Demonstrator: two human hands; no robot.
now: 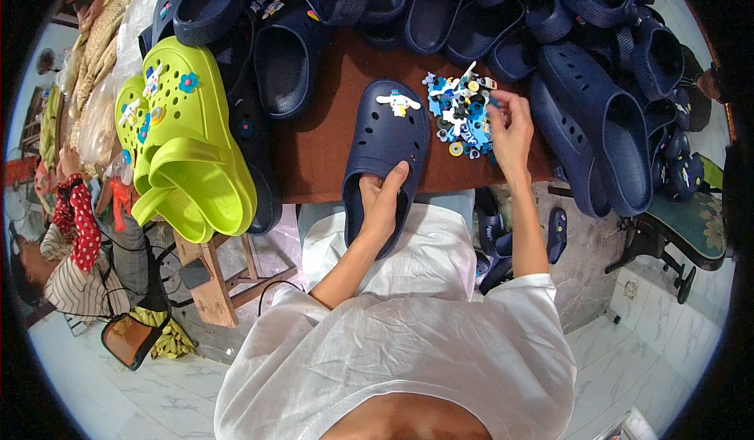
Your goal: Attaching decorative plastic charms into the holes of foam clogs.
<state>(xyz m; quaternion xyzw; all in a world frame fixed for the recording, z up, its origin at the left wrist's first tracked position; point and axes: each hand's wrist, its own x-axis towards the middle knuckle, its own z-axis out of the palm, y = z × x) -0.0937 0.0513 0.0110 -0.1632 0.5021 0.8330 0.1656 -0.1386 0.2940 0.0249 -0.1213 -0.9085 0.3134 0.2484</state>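
My left hand (379, 202) grips a navy blue clog (377, 143), its fingers inside the foot opening and the thumb on the upper. The clog lies toe away from me, its heel past the near table edge. A white cartoon charm (398, 102) sits near its toe. To its right is a heap of small shoe charms (463, 114) in blue, white, black and yellow. My right hand (512, 130) is at the heap's right side, fingers bent and pinched together; what is between the fingertips I cannot make out.
Lime green clogs (192, 126) with flower charms stand on the left. Navy clogs (432, 12) crowd the far side and the right of the brown table (314, 157). A wooden stool (208, 279) is below left. Another person (82, 259) sits far left; an office chair (679, 228) stands right.
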